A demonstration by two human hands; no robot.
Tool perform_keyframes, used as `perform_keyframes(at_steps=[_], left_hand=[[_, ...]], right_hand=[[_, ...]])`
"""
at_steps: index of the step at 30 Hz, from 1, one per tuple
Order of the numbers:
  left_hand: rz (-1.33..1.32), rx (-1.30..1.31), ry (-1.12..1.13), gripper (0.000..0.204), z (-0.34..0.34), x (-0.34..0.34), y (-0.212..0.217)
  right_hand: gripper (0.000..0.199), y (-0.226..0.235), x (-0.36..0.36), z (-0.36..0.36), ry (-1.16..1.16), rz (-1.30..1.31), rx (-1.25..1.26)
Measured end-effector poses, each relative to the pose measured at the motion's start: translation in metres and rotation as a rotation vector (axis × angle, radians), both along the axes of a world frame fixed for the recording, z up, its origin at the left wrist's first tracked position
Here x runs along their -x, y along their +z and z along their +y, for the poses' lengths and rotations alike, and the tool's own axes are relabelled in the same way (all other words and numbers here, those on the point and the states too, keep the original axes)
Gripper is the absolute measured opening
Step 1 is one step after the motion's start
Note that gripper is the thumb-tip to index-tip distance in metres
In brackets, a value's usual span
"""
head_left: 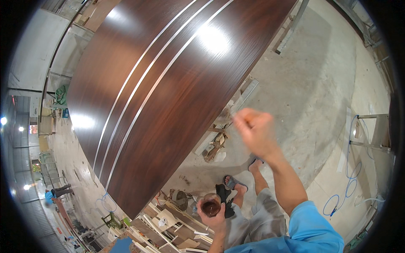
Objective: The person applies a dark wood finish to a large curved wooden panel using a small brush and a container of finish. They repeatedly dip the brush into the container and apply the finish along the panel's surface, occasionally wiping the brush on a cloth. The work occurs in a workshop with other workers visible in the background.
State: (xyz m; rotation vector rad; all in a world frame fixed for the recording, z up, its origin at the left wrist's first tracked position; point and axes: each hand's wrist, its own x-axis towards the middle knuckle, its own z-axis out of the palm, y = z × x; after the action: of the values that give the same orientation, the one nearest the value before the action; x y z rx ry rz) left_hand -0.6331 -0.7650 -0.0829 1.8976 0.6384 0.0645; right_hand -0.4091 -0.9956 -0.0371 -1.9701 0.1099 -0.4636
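A large dark brown, glossy wood-grain panel (181,114), with three pale stripes running along it, stretches from the upper right down to the lower left. Low in front of my body, my left hand (213,222) is wrapped round a cup (211,206) with dark brown liquid in it. My right hand (256,131) is raised just beside the panel's right edge, apart from it. Its fingers are closed in a pinch and smeared by motion; a thin dark tip seems to stick out toward the panel, but its kind cannot be made out.
Scraps and debris (215,145) lie on the concrete floor under the panel's edge. Pale wooden pieces (164,219) are piled at the lower left. A blue hose (352,181) coils by a metal stand (373,130) on the right. Another person (55,194) is far left.
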Motion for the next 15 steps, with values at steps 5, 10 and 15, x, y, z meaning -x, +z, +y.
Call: perform_keyframes(at_steps=[5,10,15], left_hand=[[-0.008,0.003,-0.024,0.086,-0.042,-0.023,0.001],[-0.021,-0.024,-0.055,0.088,-0.081,-0.052,0.006],[-0.048,-0.110,-0.145,0.089,-0.105,-0.069,0.004]], right_hand=[[0.017,0.005,-0.016,-0.046,0.019,0.032,-0.005],[0.025,0.001,-0.037,-0.079,0.191,-0.048,0.126],[0.019,0.005,-0.075,-0.152,-0.117,0.124,-0.106]])
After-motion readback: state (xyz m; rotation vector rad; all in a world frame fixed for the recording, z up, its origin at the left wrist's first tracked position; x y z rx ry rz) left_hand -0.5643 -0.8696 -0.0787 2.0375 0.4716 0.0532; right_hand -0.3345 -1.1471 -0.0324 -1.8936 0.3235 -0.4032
